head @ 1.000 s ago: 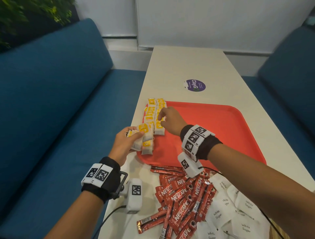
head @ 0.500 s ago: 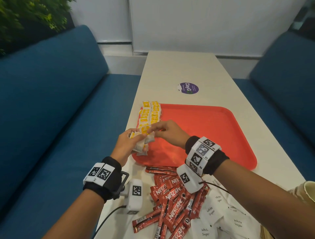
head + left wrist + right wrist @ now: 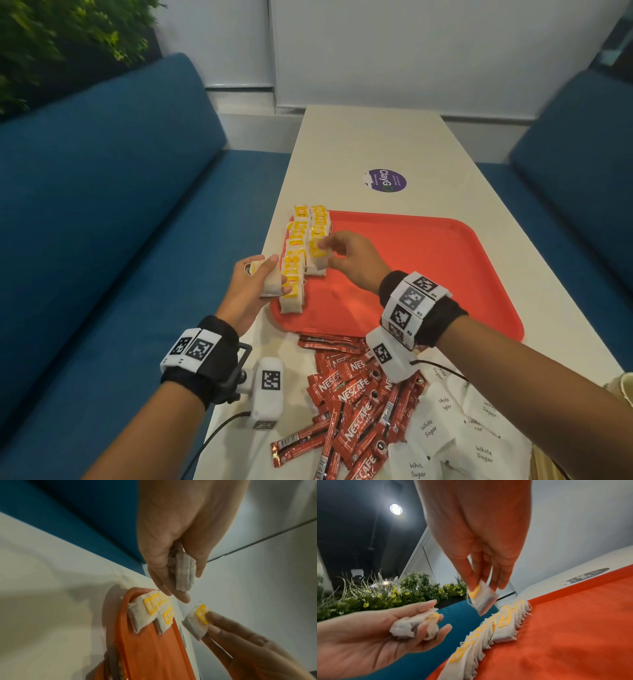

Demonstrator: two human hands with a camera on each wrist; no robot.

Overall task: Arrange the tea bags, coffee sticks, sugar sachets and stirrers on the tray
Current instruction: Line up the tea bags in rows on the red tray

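Observation:
Two rows of yellow-tagged tea bags [image 3: 303, 236] lie along the left edge of the red tray [image 3: 428, 274]. My left hand [image 3: 270, 274] grips a small bundle of tea bags [image 3: 416, 626] beside the tray's left rim. My right hand [image 3: 325, 253] pinches one tea bag [image 3: 482, 599] just above the near end of the right row [image 3: 503, 631]. In the left wrist view this single bag [image 3: 197, 620] hangs apart from the tray [image 3: 154, 649]. Red coffee sticks [image 3: 352, 394] and white sugar sachets [image 3: 445, 428] lie heaped on the table near me. No stirrers show.
The white table [image 3: 370, 144] runs away from me with a purple sticker [image 3: 385, 180] beyond the tray. Blue sofas [image 3: 102, 205] flank it on both sides. Green plants [image 3: 51, 41] stand at the back left. Most of the tray's floor is bare.
My right hand went from the tea-bag row to my left hand's bundle, took one bag, and has carried it back over the right row. The left hand stayed beside the tray.

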